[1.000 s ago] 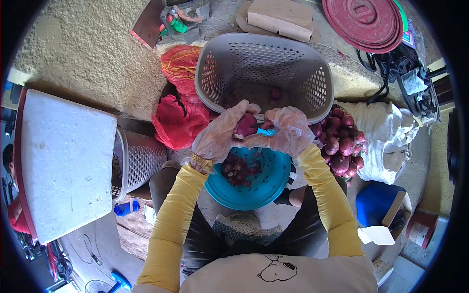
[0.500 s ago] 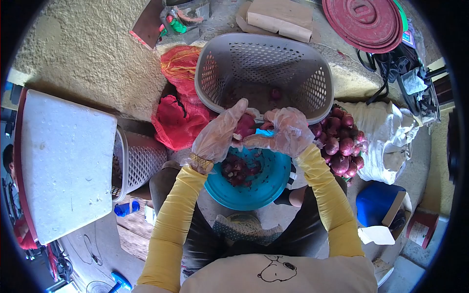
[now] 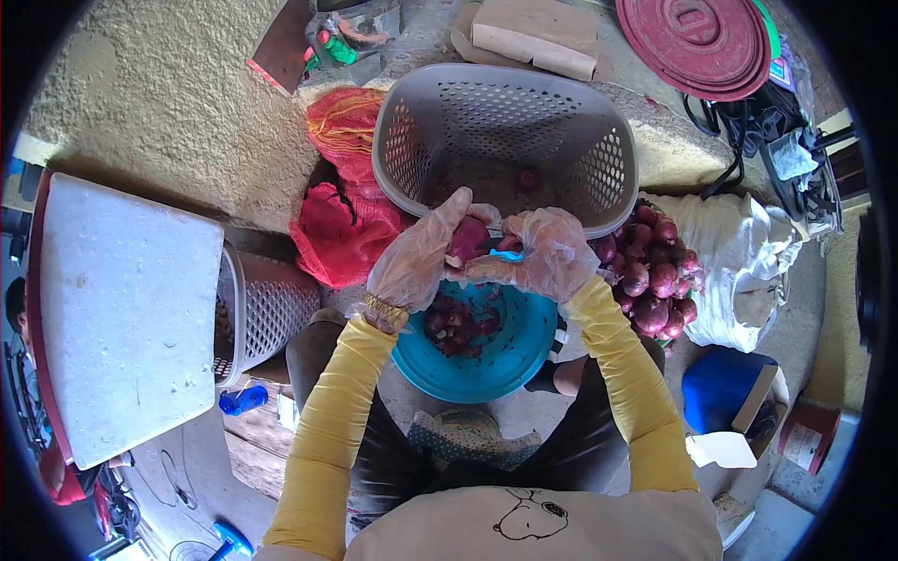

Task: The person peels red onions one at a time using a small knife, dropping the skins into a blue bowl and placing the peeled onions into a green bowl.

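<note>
My left hand [image 3: 416, 248], in a clear plastic glove, is closed around a red onion [image 3: 469, 241]. My right hand [image 3: 547, 251], gloved too, has its fingers drawn together beside the onion. A small dark reddish bit shows at those fingertips, but I cannot make out what they grip. Both hands are above the far side of a blue basin [image 3: 472, 388], which holds onion skins [image 3: 458, 327]. Just beyond them stands a grey perforated basket [image 3: 505, 122] with a red onion [image 3: 527, 179] on its bottom.
Many red onions [image 3: 655, 280] are piled at the right by a white sack [image 3: 748, 271]. A red mesh bag [image 3: 341, 229] lies left of the basket. Another basket [image 3: 276, 304] stands beside a white foam lid [image 3: 136, 318]. A blue container [image 3: 725, 388] is at the right.
The onion in my left hand has turned slightly and shows more of its purple side. Both hands stay in nearly the same place.
</note>
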`<action>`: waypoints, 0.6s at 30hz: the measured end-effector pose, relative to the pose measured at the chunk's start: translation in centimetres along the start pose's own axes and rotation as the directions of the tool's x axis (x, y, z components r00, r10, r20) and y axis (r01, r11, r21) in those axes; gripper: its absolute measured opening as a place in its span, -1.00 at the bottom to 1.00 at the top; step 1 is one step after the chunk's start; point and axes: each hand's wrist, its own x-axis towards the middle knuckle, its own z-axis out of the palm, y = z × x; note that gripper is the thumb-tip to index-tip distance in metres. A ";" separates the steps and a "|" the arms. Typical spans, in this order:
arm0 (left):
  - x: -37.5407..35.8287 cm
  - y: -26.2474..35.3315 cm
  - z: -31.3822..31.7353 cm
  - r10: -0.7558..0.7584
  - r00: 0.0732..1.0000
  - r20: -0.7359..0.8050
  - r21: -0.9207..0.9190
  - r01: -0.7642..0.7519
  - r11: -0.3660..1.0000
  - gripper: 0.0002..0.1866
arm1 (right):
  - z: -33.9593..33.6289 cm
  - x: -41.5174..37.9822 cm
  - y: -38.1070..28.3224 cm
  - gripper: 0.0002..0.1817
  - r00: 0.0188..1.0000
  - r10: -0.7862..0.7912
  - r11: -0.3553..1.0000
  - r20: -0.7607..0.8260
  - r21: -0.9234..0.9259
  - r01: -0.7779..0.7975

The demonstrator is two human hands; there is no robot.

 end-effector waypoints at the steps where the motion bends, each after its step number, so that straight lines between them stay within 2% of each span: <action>1: 0.0 -0.3 0.3 -0.042 0.999 -0.022 -0.098 0.040 0.994 -0.45 | 0.0 0.0 0.0 -0.28 1.000 0.004 1.000 0.013 0.006 -0.005; 2: 0.0 -0.6 0.7 -0.084 0.996 -0.043 -0.198 0.074 0.977 -0.46 | -0.1 0.0 0.0 -0.28 1.000 0.009 1.000 0.027 0.013 -0.009; 3: 0.3 -0.3 0.7 -0.311 0.950 0.011 -0.510 0.273 0.816 -0.47 | 0.0 0.0 0.0 -0.28 1.000 0.009 1.000 0.027 0.013 -0.010; 4: 0.7 0.0 0.5 -0.404 0.912 0.075 -0.639 0.355 0.682 -0.46 | 0.1 0.0 0.0 -0.28 0.999 0.011 0.999 0.052 0.034 -0.013; 5: 1.0 0.4 0.3 -0.492 0.860 0.138 -0.746 0.417 0.520 -0.44 | 0.2 0.0 0.0 -0.29 0.997 0.011 0.998 0.077 0.055 -0.016; 7: 2.0 2.0 -0.6 -0.546 0.786 0.290 -0.758 0.536 0.371 -0.44 | 0.2 -0.1 0.0 -0.29 0.996 0.003 0.997 0.091 0.079 -0.010; 11: 1.2 -0.1 0.6 -0.551 0.817 0.170 -0.803 0.439 0.403 -0.43 | 1.0 -0.2 0.8 -0.29 0.994 -0.021 0.993 0.104 0.114 0.009; 12: 1.3 -0.2 0.4 -0.513 0.841 0.172 -0.805 0.420 0.419 -0.44 | 0.8 -0.1 0.7 -0.29 0.994 -0.020 0.993 0.104 0.114 0.008; 14: 1.3 -0.2 0.4 -0.474 0.863 0.174 -0.807 0.401 0.434 -0.45 | 0.2 -0.1 0.3 -0.29 0.999 -0.025 0.999 -0.027 -0.031 0.024; 15: 1.3 0.4 0.4 -0.423 0.899 0.112 -0.764 0.350 0.542 -0.49 | 0.1 -0.1 0.3 -0.29 0.999 -0.024 0.999 -0.028 -0.031 0.023; 17: 1.5 0.8 0.1 -0.363 0.930 0.055 -0.709 0.292 0.642 -0.52 | -0.1 0.1 0.4 -0.27 1.000 0.025 0.998 0.015 -0.050 -0.024; 18: 1.7 0.6 -0.4 -0.259 0.961 0.093 -0.559 0.266 0.785 -0.52 | -0.1 0.1 0.4 -0.27 1.000 0.025 0.998 0.015 -0.050 -0.024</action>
